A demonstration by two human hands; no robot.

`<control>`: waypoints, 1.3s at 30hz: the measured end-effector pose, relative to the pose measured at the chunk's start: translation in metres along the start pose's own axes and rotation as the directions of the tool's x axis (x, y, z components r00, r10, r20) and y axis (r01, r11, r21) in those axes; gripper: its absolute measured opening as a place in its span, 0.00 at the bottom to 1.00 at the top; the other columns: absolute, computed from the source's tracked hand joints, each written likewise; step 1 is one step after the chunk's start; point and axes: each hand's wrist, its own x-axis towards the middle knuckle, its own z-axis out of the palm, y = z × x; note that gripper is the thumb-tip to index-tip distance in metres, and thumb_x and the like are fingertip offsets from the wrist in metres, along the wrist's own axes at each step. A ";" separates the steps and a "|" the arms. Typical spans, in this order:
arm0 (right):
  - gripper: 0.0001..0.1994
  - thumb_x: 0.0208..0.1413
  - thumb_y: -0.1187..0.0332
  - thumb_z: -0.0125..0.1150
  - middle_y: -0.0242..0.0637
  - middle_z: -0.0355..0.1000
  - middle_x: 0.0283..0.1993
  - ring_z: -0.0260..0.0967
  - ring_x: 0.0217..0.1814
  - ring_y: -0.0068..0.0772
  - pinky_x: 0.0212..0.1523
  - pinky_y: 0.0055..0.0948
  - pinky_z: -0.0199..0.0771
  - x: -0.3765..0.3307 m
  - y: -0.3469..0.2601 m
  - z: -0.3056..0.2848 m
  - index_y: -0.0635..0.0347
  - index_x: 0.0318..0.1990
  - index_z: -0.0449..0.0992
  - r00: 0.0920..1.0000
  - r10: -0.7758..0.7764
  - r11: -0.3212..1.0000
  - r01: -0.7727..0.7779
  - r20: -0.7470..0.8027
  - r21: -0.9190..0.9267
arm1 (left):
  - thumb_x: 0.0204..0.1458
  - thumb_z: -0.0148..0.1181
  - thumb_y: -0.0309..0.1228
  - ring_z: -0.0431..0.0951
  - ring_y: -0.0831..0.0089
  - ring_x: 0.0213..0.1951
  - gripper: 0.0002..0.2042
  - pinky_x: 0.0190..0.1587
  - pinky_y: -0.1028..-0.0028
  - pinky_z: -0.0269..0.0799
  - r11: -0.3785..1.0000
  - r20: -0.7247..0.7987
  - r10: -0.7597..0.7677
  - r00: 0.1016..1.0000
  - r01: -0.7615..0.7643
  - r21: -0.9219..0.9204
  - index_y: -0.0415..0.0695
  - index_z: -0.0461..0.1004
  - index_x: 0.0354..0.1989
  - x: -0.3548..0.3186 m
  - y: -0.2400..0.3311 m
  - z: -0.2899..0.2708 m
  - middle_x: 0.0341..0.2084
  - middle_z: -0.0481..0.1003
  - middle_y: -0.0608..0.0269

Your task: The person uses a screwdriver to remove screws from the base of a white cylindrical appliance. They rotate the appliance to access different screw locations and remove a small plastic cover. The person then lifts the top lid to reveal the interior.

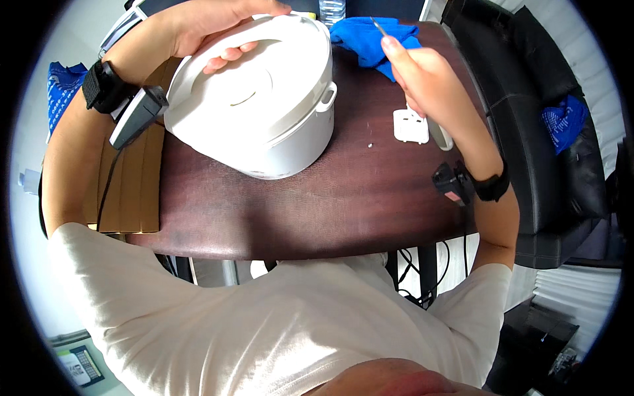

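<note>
A white rounded appliance (290, 142), looking like a rice cooker, rests tilted on the dark table with a broad round face toward me. A small loop-shaped lug (327, 98) sticks out of its right side. My left hand (211, 33) grips its far upper edge, fingertips curled onto the round face. To the right, my right hand (422, 72) is closed around a screwdriver (378, 26); its thin metal tip points up and left, apart from the appliance. Most of its handle is hidden by the hand. Below that hand lies a small white plastic plate (411, 127), beside a pale rounded piece (440, 135).
A tiny light bit (370, 145) lies on the brown table (264, 218). Behind are a blue cloth (376, 43) and a clear bottle (332, 12). Folded cardboard (142, 191) is at left. A black sofa (528, 138) stands right, and cables (422, 284) hang below.
</note>
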 end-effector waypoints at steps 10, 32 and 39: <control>0.33 0.59 0.42 0.46 0.31 0.56 0.08 0.56 0.07 0.24 0.10 0.26 0.57 0.027 0.012 0.019 0.61 0.11 0.63 0.988 0.117 0.991 -0.123 0.097 0.054 | 0.56 0.48 0.52 0.56 0.86 0.00 0.30 0.01 0.86 0.54 0.991 -0.068 0.091 0.993 -0.097 -0.095 0.42 0.66 0.08 0.000 -0.018 -0.015 0.01 0.60 0.72; 0.09 0.57 0.68 0.54 0.23 0.56 0.15 0.50 0.10 0.13 0.12 0.18 0.50 0.039 -0.049 0.043 0.59 0.26 0.67 0.857 -0.336 0.555 -0.156 0.391 0.817 | 0.59 0.40 0.56 0.64 0.88 0.03 0.30 0.06 0.91 0.60 0.908 -0.178 0.334 0.926 -0.367 -0.203 0.44 0.69 0.14 -0.018 -0.041 -0.064 0.04 0.66 0.69; 0.13 0.54 0.67 0.56 0.23 0.55 0.14 0.50 0.10 0.13 0.12 0.18 0.50 0.045 -0.056 0.050 0.56 0.20 0.63 0.846 -0.377 0.518 -0.145 0.377 0.843 | 0.55 0.44 0.59 0.80 0.77 0.22 0.32 0.17 0.88 0.73 0.943 -0.424 0.192 0.885 -0.286 -0.171 0.36 0.72 0.46 -0.022 -0.041 -0.059 0.26 0.79 0.56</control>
